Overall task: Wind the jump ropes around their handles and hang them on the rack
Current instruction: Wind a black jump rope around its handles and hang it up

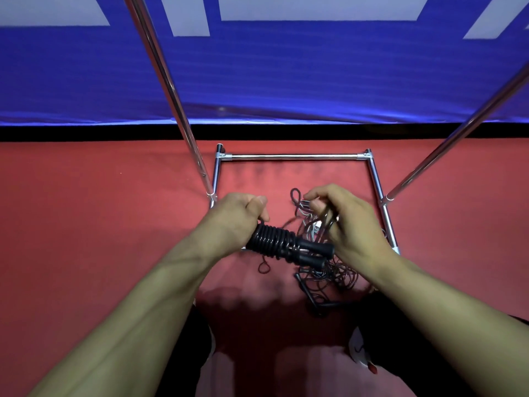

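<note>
My left hand (239,213) grips one end of a pair of black jump rope handles (289,246), which lie side by side with black rope coiled tightly around them. My right hand (340,222) pinches the loose rope (325,222) just right of the handles, a small loop (294,194) sticking out above its fingers. Below my hands a tangled pile of thin dark ropes (329,273) lies on the red floor, with another black handle (310,299) among it. The chrome rack (292,157) stands around the pile, its uprights rising out of view.
The rack's base bars (383,207) frame the pile on three sides, and two slanted chrome poles (171,90) run up past me. A blue and white banner (286,75) covers the wall behind. My knees and a shoe (363,353) show at the bottom.
</note>
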Tool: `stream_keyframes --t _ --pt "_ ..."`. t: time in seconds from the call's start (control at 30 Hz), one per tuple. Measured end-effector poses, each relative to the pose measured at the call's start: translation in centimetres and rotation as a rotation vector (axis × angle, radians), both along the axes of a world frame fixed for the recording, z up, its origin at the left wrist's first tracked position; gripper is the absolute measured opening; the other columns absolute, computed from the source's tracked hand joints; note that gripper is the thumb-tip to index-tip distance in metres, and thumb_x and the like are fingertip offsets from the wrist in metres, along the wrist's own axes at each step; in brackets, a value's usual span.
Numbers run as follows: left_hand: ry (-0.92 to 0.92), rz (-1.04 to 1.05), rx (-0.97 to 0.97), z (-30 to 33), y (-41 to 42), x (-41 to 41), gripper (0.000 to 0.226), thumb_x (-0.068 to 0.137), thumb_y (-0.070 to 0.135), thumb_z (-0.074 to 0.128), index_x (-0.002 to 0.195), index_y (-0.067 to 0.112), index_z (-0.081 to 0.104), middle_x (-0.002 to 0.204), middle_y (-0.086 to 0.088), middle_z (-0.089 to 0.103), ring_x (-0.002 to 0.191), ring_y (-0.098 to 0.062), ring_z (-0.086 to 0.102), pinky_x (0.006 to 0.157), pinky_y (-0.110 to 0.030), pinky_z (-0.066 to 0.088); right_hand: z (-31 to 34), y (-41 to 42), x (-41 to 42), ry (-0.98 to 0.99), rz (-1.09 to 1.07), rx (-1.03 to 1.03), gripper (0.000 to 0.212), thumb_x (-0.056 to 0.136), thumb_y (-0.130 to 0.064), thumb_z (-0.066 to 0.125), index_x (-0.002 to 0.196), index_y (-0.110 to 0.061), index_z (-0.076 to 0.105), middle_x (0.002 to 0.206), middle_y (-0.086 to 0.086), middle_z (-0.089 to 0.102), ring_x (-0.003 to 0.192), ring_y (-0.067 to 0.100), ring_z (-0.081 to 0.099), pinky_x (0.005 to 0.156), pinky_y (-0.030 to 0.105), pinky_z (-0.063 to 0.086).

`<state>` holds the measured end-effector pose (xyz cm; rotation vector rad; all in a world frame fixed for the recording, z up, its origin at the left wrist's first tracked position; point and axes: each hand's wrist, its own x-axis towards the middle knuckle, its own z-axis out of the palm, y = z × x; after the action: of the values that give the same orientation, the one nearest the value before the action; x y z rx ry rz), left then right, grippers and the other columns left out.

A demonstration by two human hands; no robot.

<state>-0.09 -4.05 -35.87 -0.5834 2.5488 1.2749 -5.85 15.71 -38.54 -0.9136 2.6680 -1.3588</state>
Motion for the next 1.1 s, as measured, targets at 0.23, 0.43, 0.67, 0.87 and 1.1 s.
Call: stream_keyframes --t 0.23,0.43,0.67,0.87,1.1 --pt "0.066 0.195 -0.321 -1.2 0.4 -0.4 0.038 0.102 0.041 0.037 0.072 0.027 0.056 0.078 0.001 0.063 0.087 -0.031 0.061 0.082 -0.04 0.049 1.6 0.3 0.1 0.303 0.128 0.357 0.02 0.065 -0.016 0.065 0.073 -0.025 0.049 0.059 -0.009 0.051 0.053 0.02 0.047 0.047 0.029 0.042" --pt "0.327 0.576 -0.218 -1.3 0.2 -1.5 0.033 0.102 0.033 0.04 0.075 0.025 0.057 0.076 0.002 0.061 0.083 -0.031 0.061 0.075 -0.035 0.043 1.8 -0.1 2.1 0.352 0.011 0.354 0.024 0.071 -0.014 0.071 0.088 -0.021 0.055 0.071 -0.006 0.061 0.059 0.025 0.057 0.047 0.027 0.037" --pt "0.373 0.743 -0.017 -1.1 -0.4 -2.1 0.039 0.1 0.034 0.04 0.066 0.026 0.056 0.068 0.007 0.059 0.075 -0.028 0.06 0.08 -0.041 0.052 -0.9 -1.4 4.0 -0.503 -0.101 -0.009 0.018 0.097 -0.019 0.056 0.096 -0.031 0.043 0.083 -0.01 0.064 0.058 0.012 0.064 0.063 0.031 0.053" --pt "0.304 0.662 -0.023 -1.2 0.5 -1.9 0.039 0.101 0.03 0.042 0.064 0.025 0.055 0.063 0.008 0.054 0.07 -0.026 0.053 0.072 -0.036 0.044 -0.4 -3.3 5.4 -1.29 -0.134 -0.337 0.024 0.106 -0.019 0.037 0.105 -0.011 0.06 0.054 -0.005 0.051 0.045 0.014 0.047 0.043 0.024 0.043" --pt "0.302 0.801 0.178 -1.0 -0.2 -1.7 0.039 0.102 0.033 0.044 0.067 0.023 0.058 0.067 0.005 0.057 0.068 -0.021 0.054 0.07 -0.032 0.044 -0.7 -2.6 4.6 -0.682 -0.122 -0.139 0.047 0.089 -0.063 0.033 0.089 -0.036 0.071 0.086 -0.026 0.062 0.088 -0.005 0.053 0.091 0.023 0.04"
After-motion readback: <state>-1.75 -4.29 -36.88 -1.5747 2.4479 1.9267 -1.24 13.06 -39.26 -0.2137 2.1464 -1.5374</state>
